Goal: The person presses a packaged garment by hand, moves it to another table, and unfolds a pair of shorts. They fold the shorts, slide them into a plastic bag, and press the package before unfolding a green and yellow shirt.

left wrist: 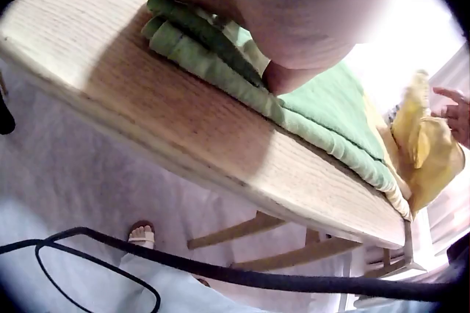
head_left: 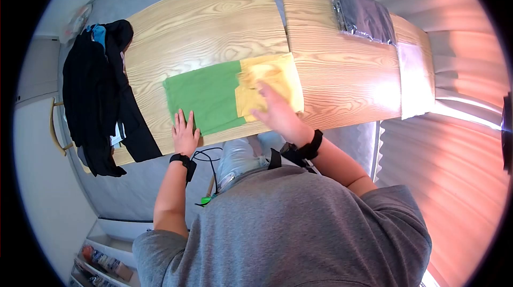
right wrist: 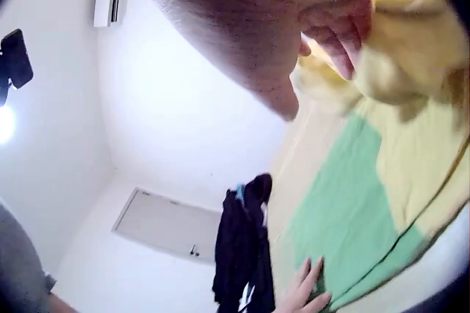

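A folded green and yellow cloth lies along the front of the wooden table, green at the left and yellow at the right. On its near left green corner rests my left hand, fingers spread. Stacked folded layers show along the near edge in the left wrist view. My right hand is over the yellow end, its fingers extended. Beside those fingers, a loose yellow flap stands up off the table in the left wrist view; it is blurred in the right wrist view.
Black garments are heaped over the table's left end. On the second table lie a dark item in clear plastic and a pale sheet at the right end. A black cable hangs near the front edge.
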Available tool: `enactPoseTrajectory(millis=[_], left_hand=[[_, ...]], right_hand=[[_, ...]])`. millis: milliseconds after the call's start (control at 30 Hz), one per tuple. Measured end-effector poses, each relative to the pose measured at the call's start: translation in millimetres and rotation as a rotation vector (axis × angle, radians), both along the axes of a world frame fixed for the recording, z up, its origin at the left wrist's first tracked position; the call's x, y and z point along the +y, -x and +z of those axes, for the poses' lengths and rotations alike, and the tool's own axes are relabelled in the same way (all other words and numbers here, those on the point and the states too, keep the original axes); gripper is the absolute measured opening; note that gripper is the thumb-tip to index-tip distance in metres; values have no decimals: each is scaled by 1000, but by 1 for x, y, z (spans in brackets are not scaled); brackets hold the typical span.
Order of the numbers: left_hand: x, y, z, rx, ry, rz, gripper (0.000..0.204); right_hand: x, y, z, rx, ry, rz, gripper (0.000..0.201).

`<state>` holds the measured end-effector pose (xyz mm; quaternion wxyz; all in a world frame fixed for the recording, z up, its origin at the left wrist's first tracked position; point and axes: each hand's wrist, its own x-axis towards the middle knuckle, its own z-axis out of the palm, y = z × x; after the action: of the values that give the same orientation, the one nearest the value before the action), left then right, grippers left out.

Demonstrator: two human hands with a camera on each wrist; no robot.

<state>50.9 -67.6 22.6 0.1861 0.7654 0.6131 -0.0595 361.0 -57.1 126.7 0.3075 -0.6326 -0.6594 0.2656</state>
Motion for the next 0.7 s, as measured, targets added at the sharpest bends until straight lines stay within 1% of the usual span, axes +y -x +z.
enactPoseTrajectory(millis=[33,100,133,167,233,267,300,333,367,433,467,500,533,567,600,633,667,700], left_hand=[[1,0,0,1,6,1,66],[-1,4,-4,-32,-11,-5,67],[-1,3,-2,-47,-25,-4,67],[0,1,-1,-62,-42,-3,66],[8,-12,22,-29,-70,10,62],[12,-21,35,6,-100,22,59],[20,-30,44,8,-98,25,59],[29,-41,51,-161,-99,-2,56],[38,-53,53,-330,-102,-29,52],[52,-79,40,-532,-95,-23,49],[62,-94,41,-612,-42,15,49],[71,-107,27,-715,-6,58,49],[79,-122,22,-769,59,141,50],[87,-135,18,-820,126,223,52],[96,-144,6,-814,127,219,52],[104,-152,-11,-826,221,265,51],[110,-158,-21,-838,315,311,51],[114,-162,-22,-688,297,261,54]], right_hand=[[-1,0,1,4,2,3,41],[-4,-8,8,96,101,276,39],[-4,-19,9,91,179,270,33],[-7,-34,1,91,181,271,33],[-17,-62,-27,-77,273,75,32],[-22,-70,-32,-76,274,77,32],[-26,-77,-36,-156,220,80,31],[-30,-79,-38,-235,166,82,31],[-32,-76,-41,-232,167,86,31],[-31,-60,-46,-166,92,274,42],[-31,-49,-50,-163,89,275,42],[-32,-37,-54,-208,58,327,50],[-31,-27,-60,-254,27,378,59],[-30,-21,-67,-250,26,375,59],[-30,-16,-74,-265,52,366,67],[-30,-12,-83,-281,79,358,75],[-30,-9,-93,-336,36,323,76],[-27,-7,-101,-391,-7,287,78]])
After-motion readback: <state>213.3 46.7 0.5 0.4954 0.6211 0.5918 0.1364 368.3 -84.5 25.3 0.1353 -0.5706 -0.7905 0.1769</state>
